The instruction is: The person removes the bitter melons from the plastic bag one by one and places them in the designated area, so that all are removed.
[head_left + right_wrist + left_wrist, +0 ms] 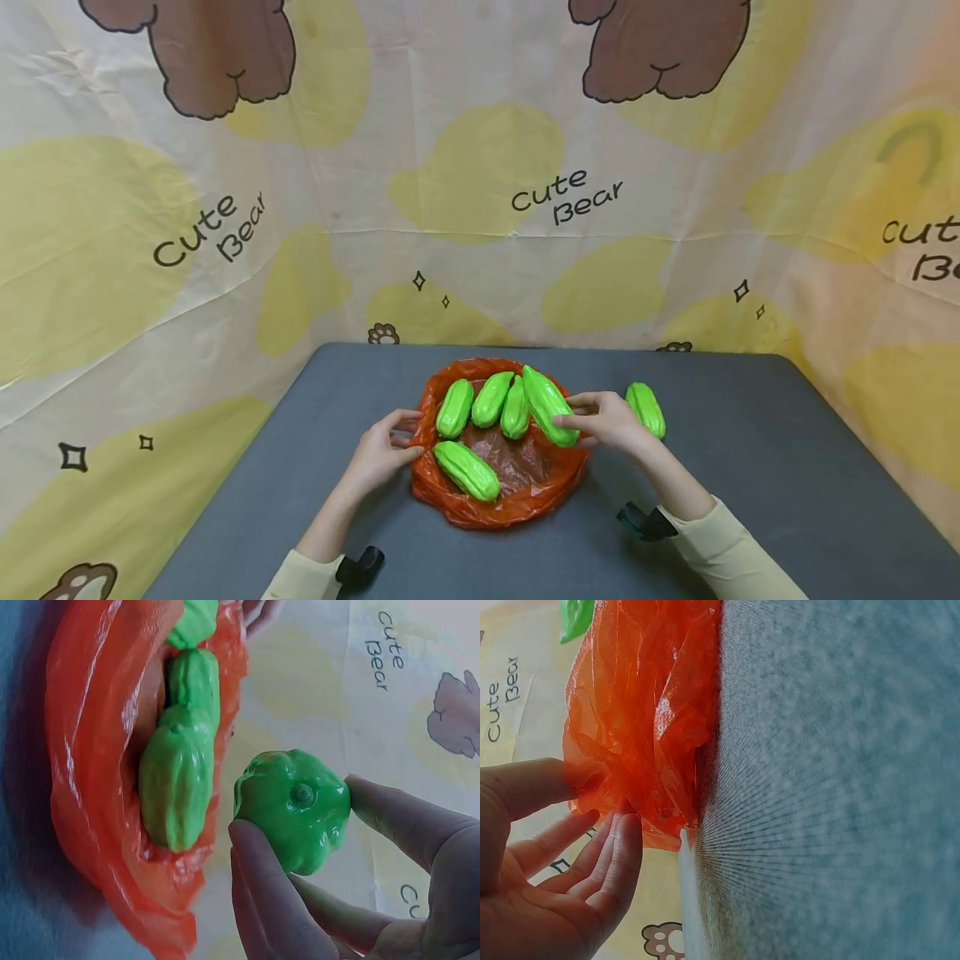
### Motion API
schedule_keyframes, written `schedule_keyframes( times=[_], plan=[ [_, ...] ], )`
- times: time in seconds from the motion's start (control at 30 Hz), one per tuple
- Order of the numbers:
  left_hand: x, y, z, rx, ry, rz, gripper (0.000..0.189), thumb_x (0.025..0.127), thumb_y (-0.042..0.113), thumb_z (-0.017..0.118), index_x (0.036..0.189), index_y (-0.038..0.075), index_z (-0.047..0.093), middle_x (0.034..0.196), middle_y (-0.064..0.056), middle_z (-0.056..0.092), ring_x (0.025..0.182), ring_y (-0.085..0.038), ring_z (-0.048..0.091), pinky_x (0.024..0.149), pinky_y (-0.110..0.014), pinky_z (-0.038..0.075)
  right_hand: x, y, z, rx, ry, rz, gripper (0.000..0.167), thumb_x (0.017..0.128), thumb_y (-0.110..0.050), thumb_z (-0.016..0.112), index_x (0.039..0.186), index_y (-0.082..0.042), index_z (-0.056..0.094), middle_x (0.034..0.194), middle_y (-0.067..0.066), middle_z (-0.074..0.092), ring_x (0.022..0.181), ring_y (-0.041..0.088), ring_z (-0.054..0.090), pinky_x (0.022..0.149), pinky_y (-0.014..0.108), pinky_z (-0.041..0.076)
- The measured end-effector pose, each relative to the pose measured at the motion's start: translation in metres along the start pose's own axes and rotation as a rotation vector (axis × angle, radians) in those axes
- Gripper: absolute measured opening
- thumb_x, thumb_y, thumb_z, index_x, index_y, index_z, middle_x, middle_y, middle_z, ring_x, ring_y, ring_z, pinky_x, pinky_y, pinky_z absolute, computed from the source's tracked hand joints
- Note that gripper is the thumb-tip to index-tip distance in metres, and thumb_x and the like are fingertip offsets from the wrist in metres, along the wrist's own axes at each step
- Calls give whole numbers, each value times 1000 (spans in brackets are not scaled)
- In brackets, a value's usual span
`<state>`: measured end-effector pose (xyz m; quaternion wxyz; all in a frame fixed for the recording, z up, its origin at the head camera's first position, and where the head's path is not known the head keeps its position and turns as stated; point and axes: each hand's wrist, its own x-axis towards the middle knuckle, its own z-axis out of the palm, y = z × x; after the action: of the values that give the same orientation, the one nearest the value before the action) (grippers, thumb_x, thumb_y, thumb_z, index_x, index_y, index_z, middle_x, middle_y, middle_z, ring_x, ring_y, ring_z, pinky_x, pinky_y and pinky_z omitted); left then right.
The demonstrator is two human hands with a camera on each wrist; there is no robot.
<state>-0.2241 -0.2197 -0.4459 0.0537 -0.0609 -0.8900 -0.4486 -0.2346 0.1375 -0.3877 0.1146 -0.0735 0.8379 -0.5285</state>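
An orange-red plastic bag (510, 517) stands on the table with its rim rolled open. Several glossy green ridged gourds lie in it, one gourd (467, 472) near the front and the others toward the back. My right hand (618, 423) holds another green gourd (551, 406) over the bag's right side, pinched between thumb and fingers; the right wrist view shows the nubbed end of this held gourd (300, 795). At the bag's left side, my left hand (382, 454) grips the crumpled plastic (645, 735) between thumb and fingers; some fingertips are partly hidden.
A single green gourd (646, 409) lies on the grey table (720, 467), right of the bag and just beyond my right hand. A printed cloth (465, 183) hangs behind the table's far edge and along its sides.
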Motion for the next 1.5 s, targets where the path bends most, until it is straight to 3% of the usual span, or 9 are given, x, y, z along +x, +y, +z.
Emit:
schedule_keyframes(
  times=[0.47, 0.93, 1.5],
  plan=[
    [0, 1, 0, 4, -2, -18, 48, 77, 8, 76, 122, 15, 61, 109, -8, 66, 83, -16, 63, 70, -31, 51, -6, 5, -25, -1, 16, 14, 69, 86, -31, 70, 134, 11, 44, 124, 29, 56, 100, 27, 65, 75, 42, 56],
    [0, 0, 0, 8, -2, -15, 48, 77, 8, 76, 121, 16, 61, 108, -7, 66, 82, -16, 62, 70, -31, 51, -11, 20, -47, 8, 63, 35, 70, 85, -32, 70, 133, 12, 44, 121, 27, 57, 92, 20, 65, 76, 42, 56],
    [-1, 1, -1, 11, -5, -23, 47, 78, 8, 75, 122, 14, 61, 110, -8, 65, 82, -16, 62, 70, -31, 51, -23, 29, -74, 23, 77, 60, 75, 89, -30, 66, 139, 14, 33, 132, 35, 46, 92, 20, 67, 79, 43, 55]
  ],
)
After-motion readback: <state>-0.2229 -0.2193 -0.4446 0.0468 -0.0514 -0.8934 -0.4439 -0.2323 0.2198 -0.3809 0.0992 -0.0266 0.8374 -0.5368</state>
